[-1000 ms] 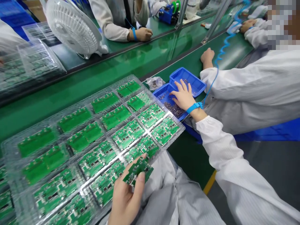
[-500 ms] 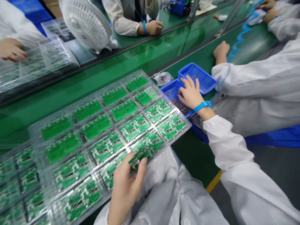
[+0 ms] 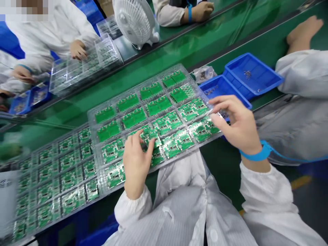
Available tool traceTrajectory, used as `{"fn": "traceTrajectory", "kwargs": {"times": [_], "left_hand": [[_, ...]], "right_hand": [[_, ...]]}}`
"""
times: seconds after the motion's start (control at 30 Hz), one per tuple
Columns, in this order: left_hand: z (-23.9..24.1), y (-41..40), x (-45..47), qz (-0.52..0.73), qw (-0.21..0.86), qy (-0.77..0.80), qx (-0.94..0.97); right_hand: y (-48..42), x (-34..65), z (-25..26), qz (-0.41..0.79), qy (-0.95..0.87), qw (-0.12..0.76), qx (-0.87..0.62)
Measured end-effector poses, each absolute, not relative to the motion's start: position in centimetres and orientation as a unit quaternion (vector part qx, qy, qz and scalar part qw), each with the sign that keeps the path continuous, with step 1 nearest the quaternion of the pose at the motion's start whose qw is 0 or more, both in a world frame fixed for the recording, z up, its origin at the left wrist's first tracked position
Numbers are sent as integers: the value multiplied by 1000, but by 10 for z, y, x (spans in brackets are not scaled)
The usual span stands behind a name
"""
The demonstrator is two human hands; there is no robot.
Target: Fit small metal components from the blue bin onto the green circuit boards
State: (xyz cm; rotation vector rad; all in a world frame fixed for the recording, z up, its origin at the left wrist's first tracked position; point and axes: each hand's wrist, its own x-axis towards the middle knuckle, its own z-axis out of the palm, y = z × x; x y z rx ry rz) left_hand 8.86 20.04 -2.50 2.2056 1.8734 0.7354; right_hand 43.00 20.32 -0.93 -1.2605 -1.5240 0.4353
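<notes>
My left hand [image 3: 137, 159] pinches a small green circuit board [image 3: 150, 136] between thumb and fingers, just above the clear plastic tray [image 3: 189, 151]. Similar boards lie in the tray's compartments, some with their plain green side up and others showing small parts. Near the tray's right edge is my right hand [image 3: 237, 123], thumb and fingertips drawn close together. Anything between those fingertips is too small to make out. Partly behind this hand sits a blue bin [image 3: 217, 85] of small metal parts. A blue wrist strap [image 3: 256, 153] circles my right wrist.
A second blue bin [image 3: 256, 73] with a few small parts adjoins the first, and a plastic bag [image 3: 205, 73] lies beside them. Another filled tray [image 3: 55, 181] extends left. Across the green belt [image 3: 179, 44] stand a white fan [image 3: 135, 22] and co-workers. A neighbour's arm is at right.
My right hand has left the blue bin and come back to the tray's right edge. My left hand still holds the circuit board over the tray. The head view has swung left.
</notes>
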Motion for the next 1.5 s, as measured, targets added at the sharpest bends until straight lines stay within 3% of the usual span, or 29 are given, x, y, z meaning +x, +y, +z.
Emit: {"fn": "traceTrajectory", "kwargs": {"times": [0.1, 0.23, 0.47, 0.8, 1.33, 1.5], "left_hand": [[-17, 194, 95, 298, 71, 588, 748], [-3, 176, 119, 374, 143, 464, 790], [-11, 169, 153, 466, 155, 353, 796], [-19, 170, 149, 499, 52, 329, 800], [-27, 176, 139, 495, 86, 328, 800], [-30, 175, 142, 517, 97, 336, 782]], "right_hand": [[183, 396, -14, 356, -581, 578, -449], [169, 359, -28, 544, -472, 596, -354], [150, 317, -34, 694, -259, 620, -259], [142, 292, -36, 729, -168, 622, -233], [144, 294, -52, 696, -227, 623, -274], [144, 290, -56, 617, -278, 653, -341]]}}
